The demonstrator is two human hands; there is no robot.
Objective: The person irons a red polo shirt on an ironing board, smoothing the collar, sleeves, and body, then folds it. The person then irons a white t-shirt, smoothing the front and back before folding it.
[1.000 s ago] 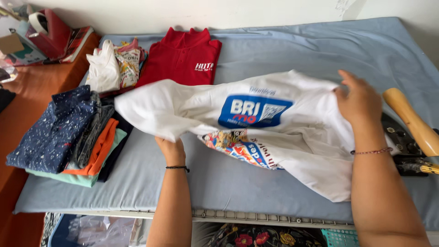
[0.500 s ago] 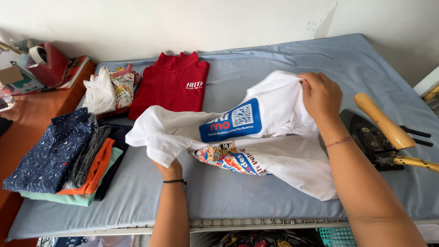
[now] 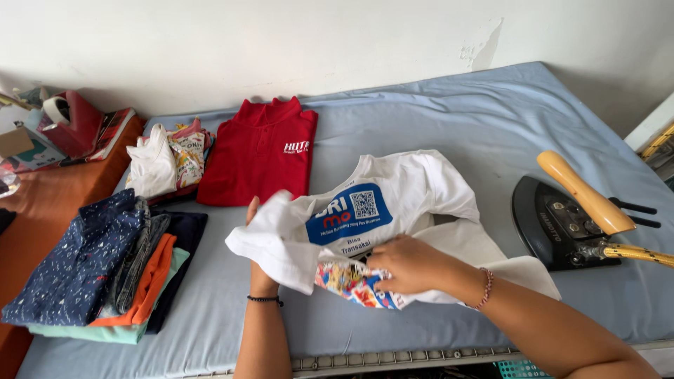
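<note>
We've got the white shirt (image 3: 393, 210) in the middle of the blue padded table (image 3: 491, 119), half gathered up, its blue printed panel facing us and a sleeve flopped out toward the wall. It's bunched, not flat, with a loose tail trailing off to the right toward the iron (image 3: 562, 224).

Our left hand (image 3: 258, 270) is under the near-left edge, fingers closed on a fold of the white cloth and lifting it off the table. Our right hand (image 3: 411, 265) comes across from the right, fingers curled down and gripping the shirt's lower edge, right beside a colourful printed cloth (image 3: 351, 284) that peeks out from underneath.

How far along are we? As we judge it, this shirt is mid-fold: the edges aren't squared, the sleeve is loose, and it isn't stacked anywhere. Done work shows around it, we'd say: a red shirt (image 3: 260, 151) lies neatly folded just beyond, a pile of folded clothes (image 3: 98, 270) sits at the left edge, and a small bundle of white and patterned pieces (image 3: 165, 161) rests by the wall. The iron lies well off to the right on its side, with neither hand on it.
</note>
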